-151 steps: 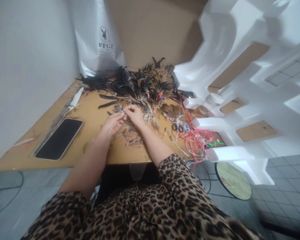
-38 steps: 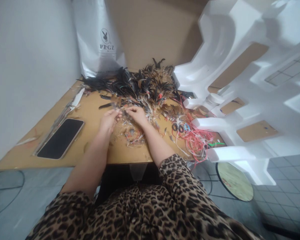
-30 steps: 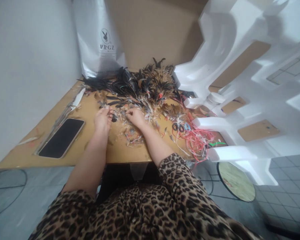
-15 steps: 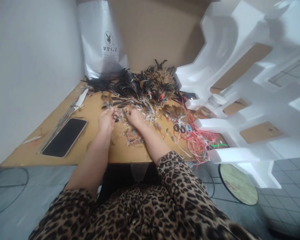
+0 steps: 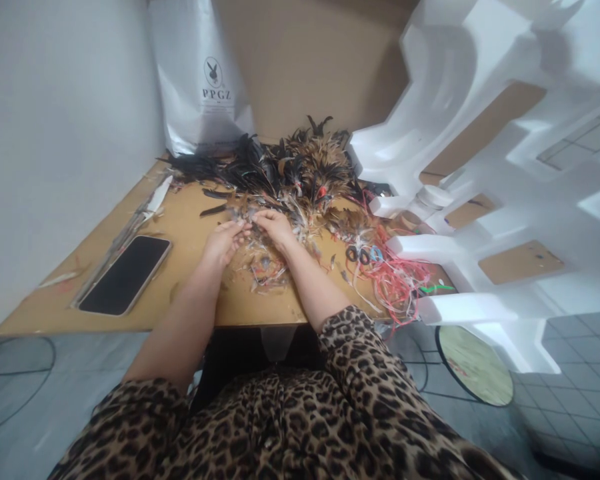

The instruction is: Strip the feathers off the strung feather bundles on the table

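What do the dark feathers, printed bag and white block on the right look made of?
Dark feathers: apparently real feather; slim curved vanes, slight sheen.
Printed bag: probably thin plastic film; silvery satin sheen, soft creases.
White block: likely moulded foam; smooth matte surface, rounded recesses and cutouts. Hard plastic isn't ruled out.

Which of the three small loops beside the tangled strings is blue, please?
The rightmost loop, farthest from the right hand; the other two loops, nearer that hand, are both black.
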{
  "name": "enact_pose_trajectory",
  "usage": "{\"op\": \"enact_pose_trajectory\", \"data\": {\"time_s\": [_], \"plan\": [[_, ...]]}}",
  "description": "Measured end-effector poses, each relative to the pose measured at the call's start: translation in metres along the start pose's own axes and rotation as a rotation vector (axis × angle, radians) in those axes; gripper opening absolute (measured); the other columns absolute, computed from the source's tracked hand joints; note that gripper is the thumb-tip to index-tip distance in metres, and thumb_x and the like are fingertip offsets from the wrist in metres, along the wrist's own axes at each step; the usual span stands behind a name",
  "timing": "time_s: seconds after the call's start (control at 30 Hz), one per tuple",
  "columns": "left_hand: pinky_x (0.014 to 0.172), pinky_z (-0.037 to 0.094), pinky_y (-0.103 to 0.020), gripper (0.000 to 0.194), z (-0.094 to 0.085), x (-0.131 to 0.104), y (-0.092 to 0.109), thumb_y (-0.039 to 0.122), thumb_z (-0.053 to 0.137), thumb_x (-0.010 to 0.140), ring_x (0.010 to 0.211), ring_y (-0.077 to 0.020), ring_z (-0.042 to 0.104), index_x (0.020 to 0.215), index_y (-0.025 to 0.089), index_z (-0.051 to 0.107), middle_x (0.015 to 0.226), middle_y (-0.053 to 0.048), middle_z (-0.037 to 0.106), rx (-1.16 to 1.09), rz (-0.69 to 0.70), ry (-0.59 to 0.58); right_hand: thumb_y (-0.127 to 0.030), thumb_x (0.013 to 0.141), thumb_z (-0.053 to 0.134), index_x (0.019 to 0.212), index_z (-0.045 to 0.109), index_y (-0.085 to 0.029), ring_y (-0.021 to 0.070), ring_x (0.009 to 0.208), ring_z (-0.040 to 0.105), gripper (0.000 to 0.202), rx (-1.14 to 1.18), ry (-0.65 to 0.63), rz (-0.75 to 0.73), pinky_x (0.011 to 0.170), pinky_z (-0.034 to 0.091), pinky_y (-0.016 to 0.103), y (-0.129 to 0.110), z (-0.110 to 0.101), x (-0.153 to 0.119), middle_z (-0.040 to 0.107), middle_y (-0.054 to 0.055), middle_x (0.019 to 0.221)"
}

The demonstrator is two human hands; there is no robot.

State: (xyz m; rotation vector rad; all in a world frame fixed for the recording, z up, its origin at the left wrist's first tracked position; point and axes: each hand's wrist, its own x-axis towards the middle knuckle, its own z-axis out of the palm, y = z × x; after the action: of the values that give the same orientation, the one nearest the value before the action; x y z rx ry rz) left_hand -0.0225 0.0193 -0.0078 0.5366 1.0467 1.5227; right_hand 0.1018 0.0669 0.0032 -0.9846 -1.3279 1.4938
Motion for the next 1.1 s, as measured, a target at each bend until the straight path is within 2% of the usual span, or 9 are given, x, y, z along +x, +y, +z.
{"op": "enact_pose_trajectory", "data": {"time_s": [0.1, 0.2, 0.4, 0.57, 0.77, 0.97, 1.1], "plan": [[0.04, 0.04, -0.011, 0.003, 0.0016, -0.0013, -0.0002, 0.009, 0.065, 0.07, 0.05, -0.0071, 0.059, 0.072, 0.008, 0.063, 0.066, -0.007, 0.066, -0.02, -0.023, -0.023, -0.026, 0.064, 0.065, 0.071, 0.061, -0.014, 0.0048, 0.055, 0.048, 0.014, -0.007, -0.027, -0.071, 0.059, 0.04, 0.017, 0.0034, 0.0043, -0.0004, 0.058, -0.005, 0.06], [0.039, 0.04, -0.011, 0.003, 0.0018, -0.0008, -0.0009, 0.008, 0.064, 0.07, 0.05, -0.0069, 0.059, 0.07, 0.008, 0.062, 0.064, -0.007, 0.065, -0.034, -0.034, -0.029, -0.026, 0.065, 0.064, 0.07, 0.061, -0.014, 0.0064, 0.062, 0.053, 0.013, -0.054, -0.035, -0.134, 0.067, 0.043, 0.019, 0.005, 0.0069, -0.001, 0.061, -0.003, 0.066], [0.041, 0.039, -0.01, 0.005, 0.0006, 0.0016, -0.0026, 0.006, 0.064, 0.069, 0.046, -0.0046, 0.055, 0.065, 0.008, 0.062, 0.058, -0.005, 0.062, -0.027, -0.015, -0.011, -0.025, 0.067, 0.063, 0.069, 0.061, -0.014, 0.0066, 0.063, 0.052, 0.011, -0.191, -0.025, -0.195, 0.069, 0.042, 0.02, 0.0019, 0.0069, -0.0038, 0.06, -0.003, 0.067], [0.041, 0.039, -0.01, 0.007, 0.0019, 0.0005, -0.0025, 0.006, 0.063, 0.07, 0.046, -0.0044, 0.054, 0.064, 0.008, 0.062, 0.058, -0.005, 0.061, -0.014, 0.004, 0.001, -0.025, 0.068, 0.062, 0.07, 0.061, -0.014, 0.0067, 0.063, 0.052, 0.011, -0.217, -0.018, -0.223, 0.069, 0.041, 0.02, 0.0019, 0.0058, -0.0031, 0.06, -0.002, 0.068], [0.043, 0.039, -0.01, 0.008, 0.0019, 0.0014, -0.0031, 0.005, 0.064, 0.068, 0.045, -0.0033, 0.051, 0.062, 0.008, 0.061, 0.057, -0.005, 0.061, -0.019, 0.017, -0.002, -0.024, 0.066, 0.063, 0.069, 0.06, -0.014, 0.0065, 0.064, 0.051, 0.012, -0.196, -0.002, -0.2, 0.069, 0.041, 0.02, 0.0005, 0.0075, -0.0049, 0.059, -0.003, 0.068], [0.042, 0.039, -0.01, 0.007, 0.0029, -0.001, -0.0037, 0.006, 0.066, 0.066, 0.045, -0.0031, 0.05, 0.061, 0.008, 0.062, 0.057, -0.004, 0.061, -0.008, 0.033, -0.049, -0.032, 0.06, 0.068, 0.067, 0.053, -0.015, 0.0045, 0.048, 0.043, 0.024, 0.046, -0.045, -0.023, 0.051, 0.035, 0.018, 0.002, 0.0096, -0.005, 0.051, -0.007, 0.054], [0.043, 0.04, -0.011, 0.007, 0.0042, -0.0035, -0.0016, 0.009, 0.07, 0.063, 0.047, -0.0037, 0.052, 0.064, 0.008, 0.063, 0.059, -0.004, 0.062, 0.009, 0.013, -0.078, -0.034, 0.056, 0.071, 0.064, 0.052, -0.015, 0.0044, 0.046, 0.041, 0.028, 0.096, -0.029, -0.021, 0.048, 0.032, 0.018, 0.004, 0.0081, -0.0027, 0.051, -0.007, 0.05]]}}
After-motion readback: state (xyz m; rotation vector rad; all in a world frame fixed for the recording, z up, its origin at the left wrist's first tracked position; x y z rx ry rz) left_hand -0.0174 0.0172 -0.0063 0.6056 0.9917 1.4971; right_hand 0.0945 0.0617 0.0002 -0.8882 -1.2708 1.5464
